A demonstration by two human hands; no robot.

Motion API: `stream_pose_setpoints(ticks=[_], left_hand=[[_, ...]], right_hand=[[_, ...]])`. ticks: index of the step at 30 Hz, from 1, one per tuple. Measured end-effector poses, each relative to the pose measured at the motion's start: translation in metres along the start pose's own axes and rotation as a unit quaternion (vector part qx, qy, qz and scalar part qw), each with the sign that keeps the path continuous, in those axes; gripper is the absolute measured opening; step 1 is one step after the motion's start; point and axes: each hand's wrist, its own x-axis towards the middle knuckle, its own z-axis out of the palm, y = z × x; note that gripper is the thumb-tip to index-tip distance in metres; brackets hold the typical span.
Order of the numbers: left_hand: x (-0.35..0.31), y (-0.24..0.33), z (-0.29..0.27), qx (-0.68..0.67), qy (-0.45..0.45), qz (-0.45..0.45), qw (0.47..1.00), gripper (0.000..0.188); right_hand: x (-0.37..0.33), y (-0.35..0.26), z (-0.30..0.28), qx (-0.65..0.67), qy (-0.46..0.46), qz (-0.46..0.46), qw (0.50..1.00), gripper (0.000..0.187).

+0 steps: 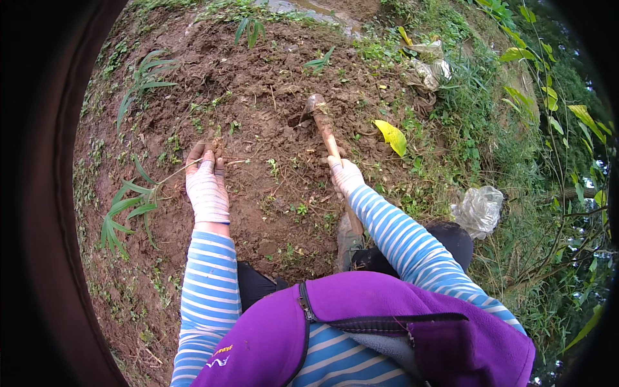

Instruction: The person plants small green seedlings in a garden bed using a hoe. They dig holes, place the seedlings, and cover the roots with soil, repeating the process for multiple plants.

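My left hand (207, 184), in a pale striped glove with muddy fingertips, is closed on the lower stem of a leafy green seedling (140, 197). The plant lies out to the left, and a small clod or root end shows by my fingers. My right hand (346, 177), gloved alike, grips the wooden handle of a short hoe (327, 134). Its metal head (314, 104) points away from me, with the blade down at the brown soil (251, 122). The handle's lower end runs back toward my shoe (349, 244).
More seedlings (147, 80) stand in the soil at the far left and top. A yellow leaf (391, 137) lies right of the hoe. Clear plastic bags (478, 211) lie on the right, where grass and hanging vines (548, 97) edge the plot. Water (296, 8) shows at the top.
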Motion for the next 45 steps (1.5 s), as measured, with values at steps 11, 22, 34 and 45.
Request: stream_pose_setpoints(ticks=[11,22,34,45], left_hand=[[-0.009,-0.019,0.012,0.055,-0.028,-0.047,0.997,0.028],[0.004,-0.032,0.02,0.215,-0.08,-0.008,0.973,0.029],[0.016,-0.054,0.015,0.352,-0.127,0.023,0.927,0.025],[0.021,-0.06,0.014,0.382,-0.141,0.071,0.91,0.022]], right_hand=[[0.047,-0.026,-0.01,0.077,0.096,-0.146,0.982,0.049],[0.0,-0.021,-0.014,0.119,0.001,-0.042,0.992,0.051],[0.023,0.012,0.014,0.188,-0.016,0.024,0.982,0.052],[0.026,-0.054,0.001,0.355,-0.009,-0.002,0.935,0.053]])
